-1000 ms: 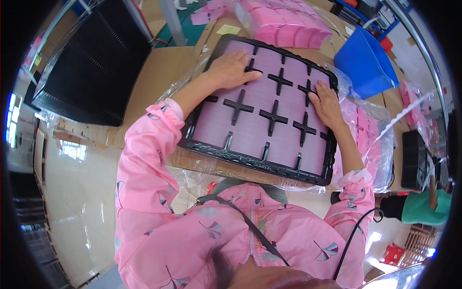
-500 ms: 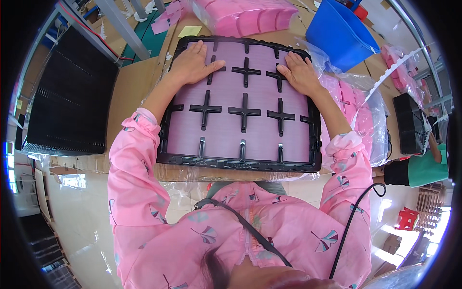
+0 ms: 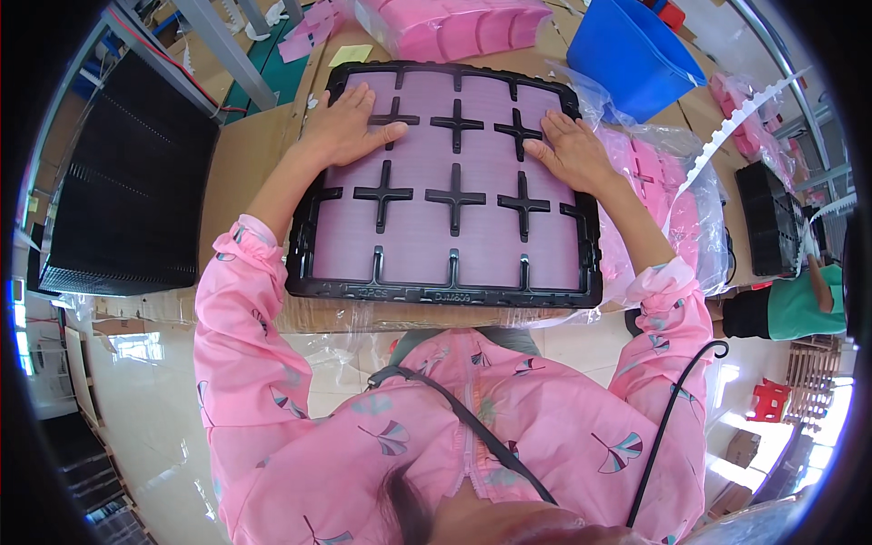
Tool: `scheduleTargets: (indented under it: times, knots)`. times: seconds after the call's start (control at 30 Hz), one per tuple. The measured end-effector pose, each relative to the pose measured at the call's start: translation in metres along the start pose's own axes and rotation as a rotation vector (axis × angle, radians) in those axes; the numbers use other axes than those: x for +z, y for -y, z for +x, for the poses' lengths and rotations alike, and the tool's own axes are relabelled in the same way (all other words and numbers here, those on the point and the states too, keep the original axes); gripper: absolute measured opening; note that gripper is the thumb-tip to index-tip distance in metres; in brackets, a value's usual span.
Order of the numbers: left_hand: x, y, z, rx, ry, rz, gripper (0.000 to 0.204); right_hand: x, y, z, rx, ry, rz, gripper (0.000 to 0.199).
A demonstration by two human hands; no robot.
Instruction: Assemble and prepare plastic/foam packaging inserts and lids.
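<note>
Head view looks straight down on a black plastic tray (image 3: 309, 263) lying flat on the brown desk (image 3: 241, 163), close to the desk's near edge and roughly at its middle. The tray is a rectangular frame split into compartments by raised black cross-shaped dividers, and the compartments are filled level with pale pink-lilac sheets (image 3: 454, 245) that show fine horizontal lines. Short black tabs stand along its near rim.

The left hand (image 3: 350, 127) lies palm down on the tray's far left corner, its grip spread wide and holding nothing, fingers flat on the pink surface. The right hand (image 3: 572, 150) presses the far right part of the tray in the same flat, spread way, holding nothing.

Clear plastic bags with more pink pieces (image 3: 672, 191) sit just beside the tray toward the desk's right edge. A blue bin (image 3: 636, 54) stands at the far right corner, and a stack of pink material (image 3: 454, 27) lies along the far edge.
</note>
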State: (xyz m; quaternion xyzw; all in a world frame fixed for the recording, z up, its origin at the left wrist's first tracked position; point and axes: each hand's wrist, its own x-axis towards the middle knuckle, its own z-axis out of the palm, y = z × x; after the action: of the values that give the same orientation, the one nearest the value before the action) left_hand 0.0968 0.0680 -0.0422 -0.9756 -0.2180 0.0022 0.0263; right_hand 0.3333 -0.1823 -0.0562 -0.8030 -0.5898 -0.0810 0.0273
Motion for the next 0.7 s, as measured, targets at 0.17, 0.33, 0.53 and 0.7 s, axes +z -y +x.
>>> scheduleTargets:
  times: [0.17, 0.33, 0.53, 0.7]
  knots:
    - [-0.018, -0.005, -0.013, 0.015, 0.101, 0.085, 0.096, -0.014, 0.004, -0.003, -0.041, 0.006, 0.012, 0.068]
    - [-0.015, -0.002, -0.001, 0.043, 0.06, 0.001, 0.1, -0.013, 0.003, 0.018, -0.037, 0.045, 0.049, 0.065]
    - [0.0, 0.005, 0.023, 0.02, -0.038, -0.077, 0.1, -0.001, 0.005, 0.045, -0.037, 0.011, 0.031, 0.065]
    - [0.009, 0.007, 0.026, 0.003, -0.077, -0.033, 0.097, 0.023, -0.007, 0.047, -0.026, -0.091, 0.034, 0.067]
